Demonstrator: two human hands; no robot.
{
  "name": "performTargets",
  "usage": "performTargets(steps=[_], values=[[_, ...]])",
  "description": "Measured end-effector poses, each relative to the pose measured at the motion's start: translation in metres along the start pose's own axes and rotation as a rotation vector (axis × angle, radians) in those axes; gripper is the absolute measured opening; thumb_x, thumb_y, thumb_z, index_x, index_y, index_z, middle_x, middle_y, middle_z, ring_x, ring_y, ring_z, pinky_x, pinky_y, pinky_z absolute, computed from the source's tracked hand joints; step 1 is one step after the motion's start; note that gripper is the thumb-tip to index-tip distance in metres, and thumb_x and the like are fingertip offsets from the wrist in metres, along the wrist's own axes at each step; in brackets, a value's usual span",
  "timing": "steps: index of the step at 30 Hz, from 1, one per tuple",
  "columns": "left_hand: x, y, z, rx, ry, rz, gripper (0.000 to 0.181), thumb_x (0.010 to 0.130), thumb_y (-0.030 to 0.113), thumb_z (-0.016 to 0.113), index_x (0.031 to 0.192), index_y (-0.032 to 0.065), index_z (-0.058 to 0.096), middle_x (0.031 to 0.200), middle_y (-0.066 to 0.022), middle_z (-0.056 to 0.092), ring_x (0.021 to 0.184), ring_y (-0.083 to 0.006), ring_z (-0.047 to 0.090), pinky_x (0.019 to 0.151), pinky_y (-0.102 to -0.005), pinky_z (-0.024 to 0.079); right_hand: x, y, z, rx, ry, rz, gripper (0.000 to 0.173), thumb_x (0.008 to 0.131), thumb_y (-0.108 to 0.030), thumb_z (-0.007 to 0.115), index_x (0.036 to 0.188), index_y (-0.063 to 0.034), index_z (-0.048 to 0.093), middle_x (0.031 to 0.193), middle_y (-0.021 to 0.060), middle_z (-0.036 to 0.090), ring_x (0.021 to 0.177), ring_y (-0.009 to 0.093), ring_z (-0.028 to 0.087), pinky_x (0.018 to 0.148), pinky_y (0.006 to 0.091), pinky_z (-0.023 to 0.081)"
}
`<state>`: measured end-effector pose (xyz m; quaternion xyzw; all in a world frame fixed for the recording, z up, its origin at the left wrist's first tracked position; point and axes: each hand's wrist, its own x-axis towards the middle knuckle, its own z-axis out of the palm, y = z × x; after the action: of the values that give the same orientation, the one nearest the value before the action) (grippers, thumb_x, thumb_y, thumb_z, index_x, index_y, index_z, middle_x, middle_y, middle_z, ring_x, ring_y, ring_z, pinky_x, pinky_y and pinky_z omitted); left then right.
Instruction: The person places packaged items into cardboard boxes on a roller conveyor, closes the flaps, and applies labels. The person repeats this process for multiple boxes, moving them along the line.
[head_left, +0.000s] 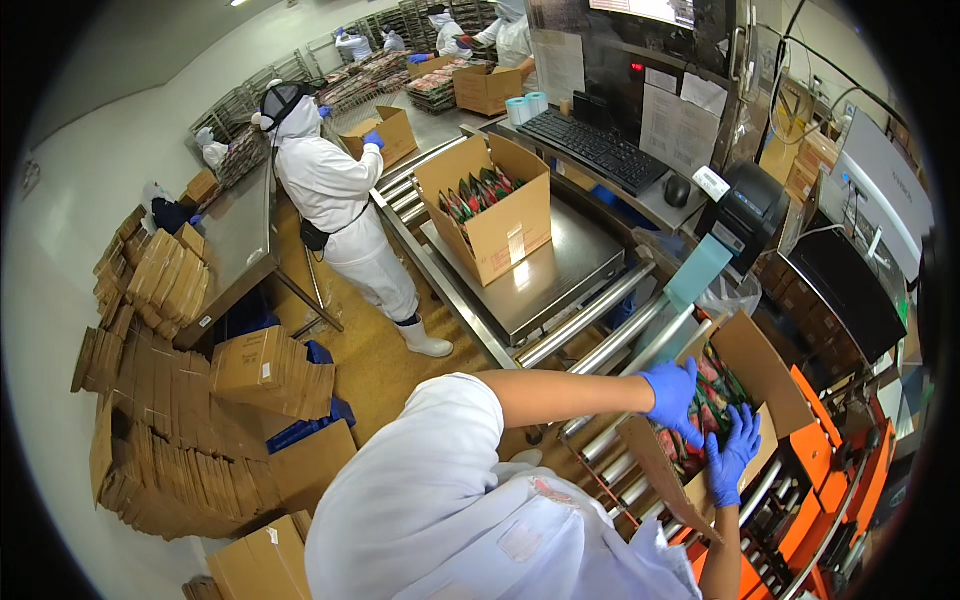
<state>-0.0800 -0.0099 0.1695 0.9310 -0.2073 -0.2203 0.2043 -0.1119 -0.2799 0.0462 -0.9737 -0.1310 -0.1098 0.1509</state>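
Note:
My left hand, in a blue glove, rests at the inner far side of an open cardboard box, touching the plastic packages in it. Also blue-gloved, my right hand lies with spread fingers over the near part of the same packages. The box stands on a roller conveyor with its flaps up. Farther up the line, another open cardboard box, filled with upright packages, stands on a steel scale platform.
A co-worker in white stands left of the conveyor, at another box. Keyboard, mouse and label printer are on the far side. An orange machine adjoins my box. Stacked flat cartons lie at lower left.

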Motion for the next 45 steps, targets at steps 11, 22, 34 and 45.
performTargets(steps=[11, 22, 34, 45], values=[[0.133, -0.030, -0.040, -0.126, 0.415, 0.141, 0.083, 0.091, 0.080, 0.048, 0.068, 0.0047, 0.074, 0.065, -0.0068, 0.072, 0.060, -0.0327, 0.068, 0.071, -0.0395, 0.057, -0.004, 0.004, 0.001, 0.258, 0.195, -0.013, 0.068, 0.101, -0.054, 0.049, 0.147, -0.0034, 0.048, 0.158, 0.0192, 0.039, 0.147, 0.039, 0.033, 0.122, 0.0513, 0.020], [0.177, -0.020, 0.027, -0.225, 0.662, 0.896, 0.060, 0.091, 0.050, 0.068, 0.139, 0.0166, 0.055, 0.143, -0.0169, 0.048, 0.135, -0.0384, 0.044, 0.112, -0.0542, 0.033, -0.006, 0.011, 0.006, 0.616, 0.291, 0.074, 0.068, 0.099, -0.059, 0.054, 0.134, -0.0006, 0.058, 0.143, 0.0202, 0.051, 0.145, 0.038, 0.038, 0.122, 0.0502, 0.025], [0.218, 0.015, 0.066, -0.229, 0.646, 1.146, 0.044, 0.087, 0.037, 0.078, 0.122, 0.0131, 0.067, 0.124, -0.0086, 0.066, 0.095, -0.0294, 0.065, 0.089, -0.0430, 0.052, 0.001, 0.023, 0.004, 0.427, 0.232, -0.048, 0.051, 0.093, -0.036, 0.065, 0.133, -0.0048, 0.059, 0.139, 0.0208, 0.058, 0.138, 0.042, 0.047, 0.118, 0.0523, 0.031], [0.160, -0.059, -0.119, -0.032, 1.065, 0.937, 0.042, 0.108, 0.029, 0.047, 0.136, 0.0008, 0.059, 0.125, -0.0155, 0.066, 0.121, -0.0327, 0.060, 0.110, -0.0417, 0.041, -0.006, 0.022, 0.005, 0.261, 0.192, 0.001, 0.055, 0.092, -0.050, 0.067, 0.135, -0.0175, 0.061, 0.140, 0.0095, 0.058, 0.144, 0.036, 0.042, 0.121, 0.0541, 0.023]])
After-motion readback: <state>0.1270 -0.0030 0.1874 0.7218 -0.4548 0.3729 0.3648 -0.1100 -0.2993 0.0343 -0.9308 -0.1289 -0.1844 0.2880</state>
